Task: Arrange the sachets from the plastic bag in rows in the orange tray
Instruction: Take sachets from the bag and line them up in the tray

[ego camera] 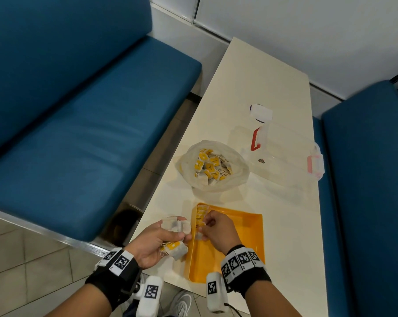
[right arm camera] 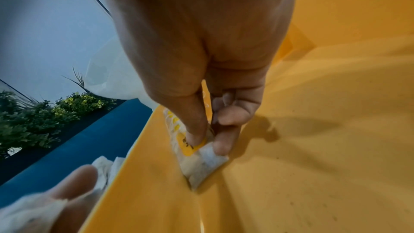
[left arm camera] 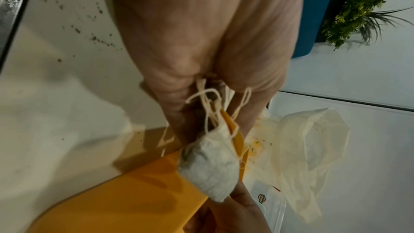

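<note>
An orange tray (ego camera: 239,239) lies on the cream table near its front edge, with a row of sachets (ego camera: 201,215) standing along its left wall. My right hand (ego camera: 213,227) pinches one white sachet with a yellow tag (right arm camera: 201,155) and sets it upright against that wall at the near end of the row. My left hand (ego camera: 161,236) hovers just left of the tray and holds a bunch of sachets (ego camera: 176,226) with dangling strings (left arm camera: 210,105). The plastic bag (ego camera: 213,165), open and full of sachets, sits beyond the tray.
A clear plastic box with red clips (ego camera: 285,154) stands on the table right of the bag. Blue benches (ego camera: 79,124) flank the table on both sides. Most of the tray floor (right arm camera: 313,148) is bare.
</note>
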`<state>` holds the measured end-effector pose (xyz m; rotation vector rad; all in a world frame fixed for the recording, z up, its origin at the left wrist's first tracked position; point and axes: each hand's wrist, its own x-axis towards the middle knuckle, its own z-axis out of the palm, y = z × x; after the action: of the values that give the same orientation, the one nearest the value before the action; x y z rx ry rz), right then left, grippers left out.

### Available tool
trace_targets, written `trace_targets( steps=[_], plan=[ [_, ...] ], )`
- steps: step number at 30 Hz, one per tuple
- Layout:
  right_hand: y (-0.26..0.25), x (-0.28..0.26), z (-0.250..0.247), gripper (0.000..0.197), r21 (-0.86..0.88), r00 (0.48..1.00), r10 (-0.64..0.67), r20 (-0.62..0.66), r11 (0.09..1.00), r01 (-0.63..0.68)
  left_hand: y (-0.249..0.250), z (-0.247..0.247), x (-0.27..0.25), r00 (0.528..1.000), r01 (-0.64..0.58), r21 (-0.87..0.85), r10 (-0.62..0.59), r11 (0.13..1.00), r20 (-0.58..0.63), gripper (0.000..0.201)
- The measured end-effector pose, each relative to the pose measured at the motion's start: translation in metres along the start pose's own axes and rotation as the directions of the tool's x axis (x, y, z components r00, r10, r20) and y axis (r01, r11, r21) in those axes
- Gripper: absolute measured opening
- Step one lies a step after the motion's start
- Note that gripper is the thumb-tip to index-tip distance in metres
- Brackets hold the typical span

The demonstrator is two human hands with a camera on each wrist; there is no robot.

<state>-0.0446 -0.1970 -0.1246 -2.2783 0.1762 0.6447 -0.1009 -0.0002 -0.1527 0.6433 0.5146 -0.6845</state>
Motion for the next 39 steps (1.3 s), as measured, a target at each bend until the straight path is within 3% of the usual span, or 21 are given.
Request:
trace_targets(
  steps=[9,21,32,36,39],
  plan=[
    [-0.003,0.004,0.003,0.011,-0.157,0.998,-0.037,-0.055,0.987,0.028,-0.001,0.001,0.0,1.0,0.01,0.03,-0.01,0.999,0.003,0.055],
    [-0.005,0.009,0.01,0.013,-0.135,0.985,0.054,-0.163,0.988,-0.077,-0.005,0.003,-0.002,1.0,-0.004,0.086,0.004,0.996,0.006,0.053],
    [-0.012,-0.001,0.003,0.017,-0.117,0.991,0.063,-0.119,0.99,-0.077,0.0,0.002,-0.009,0.999,-0.041,0.009,0.041,0.999,-0.029,0.047],
    [-0.033,-0.026,-0.012,0.02,-0.087,0.979,-0.121,-0.166,0.99,0.108,0.011,0.009,-0.009,0.997,-0.065,-0.103,0.062,0.993,-0.034,0.036],
    [-0.054,-0.049,-0.011,0.021,-0.012,0.953,-0.303,-0.024,0.953,0.303,0.017,0.016,-0.005,0.995,-0.077,-0.136,0.069,0.988,-0.069,0.033]
  ],
)
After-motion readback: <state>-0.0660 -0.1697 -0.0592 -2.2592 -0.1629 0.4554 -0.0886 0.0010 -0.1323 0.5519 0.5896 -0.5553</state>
